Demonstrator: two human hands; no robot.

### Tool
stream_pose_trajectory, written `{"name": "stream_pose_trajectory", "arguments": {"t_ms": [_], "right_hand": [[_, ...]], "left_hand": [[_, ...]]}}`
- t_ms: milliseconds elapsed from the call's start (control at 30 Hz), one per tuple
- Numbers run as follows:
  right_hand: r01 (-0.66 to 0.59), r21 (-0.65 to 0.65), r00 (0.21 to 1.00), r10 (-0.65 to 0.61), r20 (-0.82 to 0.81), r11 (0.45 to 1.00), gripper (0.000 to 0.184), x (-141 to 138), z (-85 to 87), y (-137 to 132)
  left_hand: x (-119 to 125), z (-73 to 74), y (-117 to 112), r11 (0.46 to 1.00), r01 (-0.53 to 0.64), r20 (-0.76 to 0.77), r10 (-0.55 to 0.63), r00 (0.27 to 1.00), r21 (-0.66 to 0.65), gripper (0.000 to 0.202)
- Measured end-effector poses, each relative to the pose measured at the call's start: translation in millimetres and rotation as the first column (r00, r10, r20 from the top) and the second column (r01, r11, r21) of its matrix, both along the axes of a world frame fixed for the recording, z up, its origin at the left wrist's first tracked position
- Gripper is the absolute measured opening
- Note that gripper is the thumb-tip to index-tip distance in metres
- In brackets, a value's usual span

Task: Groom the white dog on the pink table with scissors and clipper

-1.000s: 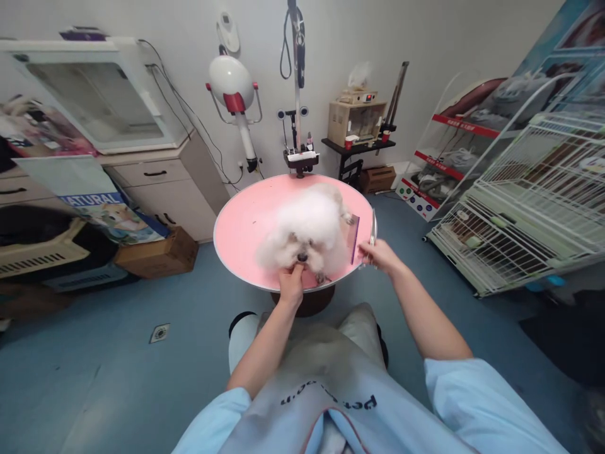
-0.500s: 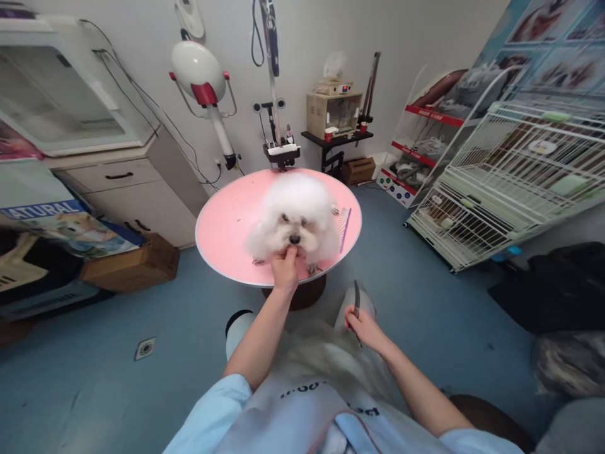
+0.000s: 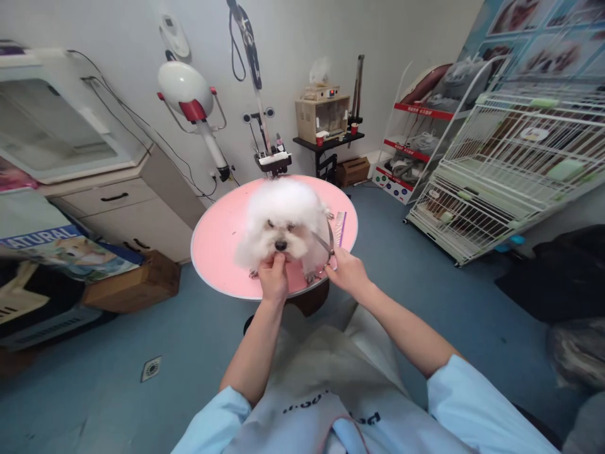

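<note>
A small fluffy white dog (image 3: pixel 282 217) stands on a round pink grooming table (image 3: pixel 217 243), facing me. My left hand (image 3: pixel 273 277) is closed under its muzzle, gripping the chin fur. My right hand (image 3: pixel 346 271) holds a pair of scissors (image 3: pixel 325 243) whose blades point at the dog's cheek on the right side. A purple comb (image 3: pixel 339 228) lies on the table just right of the dog. I wear a grey apron over light blue sleeves.
A grooming arm with clamp (image 3: pixel 271 161) rises behind the table. A stand dryer (image 3: pixel 186 91) and white cabinet (image 3: pixel 137 211) are at left, a cardboard box (image 3: pixel 135 287) on the blue floor. White wire cages (image 3: pixel 510 170) and a shelf rack (image 3: pixel 418 135) stand at right.
My right hand came up from my lap with the scissors to the dog's cheek. The dog's head has lifted to face me. My left hand keeps its hold under the muzzle.
</note>
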State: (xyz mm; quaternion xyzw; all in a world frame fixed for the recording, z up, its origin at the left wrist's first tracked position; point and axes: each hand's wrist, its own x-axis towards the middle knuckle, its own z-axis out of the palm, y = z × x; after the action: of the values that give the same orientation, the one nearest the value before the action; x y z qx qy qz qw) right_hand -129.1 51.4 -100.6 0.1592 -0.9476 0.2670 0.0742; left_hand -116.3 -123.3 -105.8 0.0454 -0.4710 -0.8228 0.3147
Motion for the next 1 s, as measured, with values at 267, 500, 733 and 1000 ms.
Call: {"name": "stream_pose_trajectory", "arguments": {"t_ms": [267,500,733,1000], "right_hand": [[-0.011,0.331,0.967,0.094,-0.238,0.944,0.034,-39,14.5,-12],[0.018,0.451,0.889,0.192,-0.416,0.893,0.035,-40,53.7,-2],[0.056,0.625,0.843,0.298,-0.447,0.779,0.033,-39,86.6,12],[0.128,0.699,0.789,0.355,-0.502,0.704,0.038,-33,117.5,7]], "left_hand": [[-2,-2.4,-10,0.995,-0.013,0.026,0.015,1.0,-0.102,0.029],[0,-10.8,-12,0.981,0.009,0.062,0.003,0.998,-0.196,0.025],[3,-0.5,-5,0.985,0.088,0.023,-0.085,0.996,-0.147,0.02],[2,-0.8,6,0.991,0.101,-0.005,-0.102,0.995,-0.09,0.027]]}}
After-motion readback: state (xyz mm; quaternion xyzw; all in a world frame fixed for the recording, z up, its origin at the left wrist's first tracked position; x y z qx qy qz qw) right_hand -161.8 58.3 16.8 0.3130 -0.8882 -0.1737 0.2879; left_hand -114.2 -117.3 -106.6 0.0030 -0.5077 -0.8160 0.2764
